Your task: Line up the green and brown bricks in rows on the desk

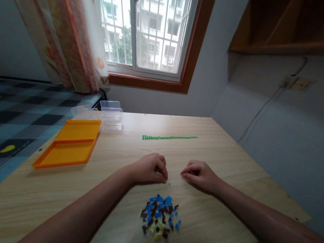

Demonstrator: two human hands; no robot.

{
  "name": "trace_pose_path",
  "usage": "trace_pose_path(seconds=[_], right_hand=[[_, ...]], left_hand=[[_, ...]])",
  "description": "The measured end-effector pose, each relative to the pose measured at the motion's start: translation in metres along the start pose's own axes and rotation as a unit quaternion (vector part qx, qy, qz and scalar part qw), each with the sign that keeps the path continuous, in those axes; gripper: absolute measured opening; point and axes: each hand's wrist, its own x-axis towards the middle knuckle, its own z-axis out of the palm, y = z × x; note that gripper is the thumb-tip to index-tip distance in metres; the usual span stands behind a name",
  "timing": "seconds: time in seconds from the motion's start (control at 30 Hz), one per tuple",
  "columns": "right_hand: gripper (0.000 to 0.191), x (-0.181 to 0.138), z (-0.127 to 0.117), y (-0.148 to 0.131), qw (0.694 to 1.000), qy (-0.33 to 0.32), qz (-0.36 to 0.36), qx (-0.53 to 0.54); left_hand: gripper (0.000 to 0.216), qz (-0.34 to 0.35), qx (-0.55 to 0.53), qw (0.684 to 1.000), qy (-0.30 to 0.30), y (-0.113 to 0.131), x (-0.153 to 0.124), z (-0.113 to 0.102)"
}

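The left hand point(149, 169) and right hand point(199, 175) rested on the wooden table point(233, 161), fingers curled shut, tips pinched; whether either gripped anything could not be told; a single green piece point(169, 184) lay between them; a pile of mixed pieces point(159, 218) sat nearer the person; a green row point(168, 138) stretched beyond; an orange tray point(70, 144) and a clear box point(111, 115) lay further left.

Bead row point(169, 138) bright green, 12 o'clock | tray point(70, 144) orange, 10 o'clock | pile point(159, 217) blue, dark brown, yellow, 6 o'clock | table point(231, 176) pale wood grain
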Motion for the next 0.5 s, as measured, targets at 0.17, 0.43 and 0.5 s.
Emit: trace_pose_path(seconds=[0.17,0.43,0.5], right_hand=[[0.013,0.016,0.016,-0.016,0.998,-0.044,-0.045,0.010],[0.015,0.030,0.023,-0.016,0.988,-0.086,-0.128,0.032],[0.013,0.026,0.022,-0.018,0.983,-0.095,-0.155,0.000]], left_hand=[[0.009,-0.002,0.022,1.000,-0.001,0.004,0.000,0.000],[0.011,0.008,0.048,0.999,0.004,0.005,0.000,0.002],[0.011,0.004,0.058,0.998,0.007,0.005,0.000,0.002]])
